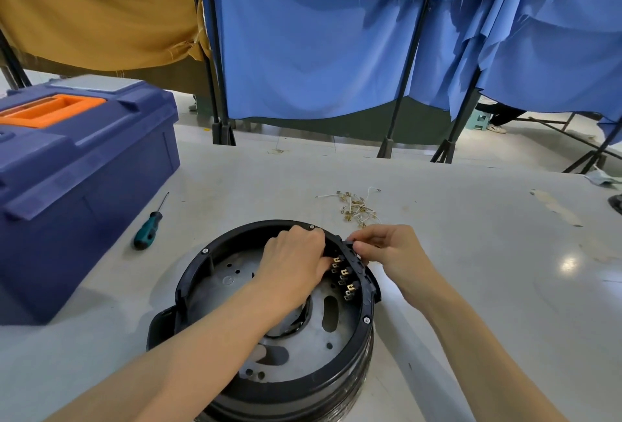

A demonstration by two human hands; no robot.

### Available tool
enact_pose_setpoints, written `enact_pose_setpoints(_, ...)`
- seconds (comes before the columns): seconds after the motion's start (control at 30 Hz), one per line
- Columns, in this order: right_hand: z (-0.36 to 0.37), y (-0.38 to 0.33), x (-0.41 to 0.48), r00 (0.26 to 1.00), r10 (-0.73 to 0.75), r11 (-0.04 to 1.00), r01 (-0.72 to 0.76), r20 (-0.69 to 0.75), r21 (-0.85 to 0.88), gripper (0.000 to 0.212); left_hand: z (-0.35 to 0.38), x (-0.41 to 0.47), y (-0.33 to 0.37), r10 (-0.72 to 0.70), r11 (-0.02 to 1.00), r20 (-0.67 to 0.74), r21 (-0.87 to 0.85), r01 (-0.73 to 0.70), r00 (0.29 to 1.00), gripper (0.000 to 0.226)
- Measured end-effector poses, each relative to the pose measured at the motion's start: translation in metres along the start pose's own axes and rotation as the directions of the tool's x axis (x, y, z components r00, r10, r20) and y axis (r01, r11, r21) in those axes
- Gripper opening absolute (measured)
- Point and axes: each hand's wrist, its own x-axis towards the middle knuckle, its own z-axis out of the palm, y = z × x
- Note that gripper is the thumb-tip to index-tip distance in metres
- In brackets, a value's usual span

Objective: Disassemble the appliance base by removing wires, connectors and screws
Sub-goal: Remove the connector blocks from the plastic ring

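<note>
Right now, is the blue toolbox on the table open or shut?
Shut: the toolbox lid sits flush on its body, and the orange handle lies folded flat in the lid's recess.

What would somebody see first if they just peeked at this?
The left hand and right hand meet at a black terminal block with brass tabs on the rim of the round black plastic appliance base, mid-table. Next come the big blue plastic toolbox with an orange handle at left and the blue cloth curtains behind.
</note>
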Motion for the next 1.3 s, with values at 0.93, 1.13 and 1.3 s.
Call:
enact_pose_setpoints(0.93, -0.032, 0.017, 0.007, 0.946, 0.303, 0.867, -0.324, -0.117, -0.379, 0.018, 0.003, -0.001, -0.005, 0.044, 0.997, 0.038, -0.062, -0.042, 0.998, 0.021)
enact_pose_setpoints(1.13, -0.039, 0.003, 0.001, 0.964, 0.220, 0.803, -0.267, -0.151, -0.533, 0.025, 0.003, -0.005, -0.009, 0.078, 0.991, 0.025, -0.108, -0.075, 0.997, 0.018)
enact_pose_setpoints(1.3, -0.038, -0.026, -0.014, 0.998, 0.055, 0.911, -0.060, -0.024, -0.409, 0.017, -0.002, -0.004, -0.013, 0.107, 0.981, 0.057, -0.167, -0.096, 0.993, 0.007)
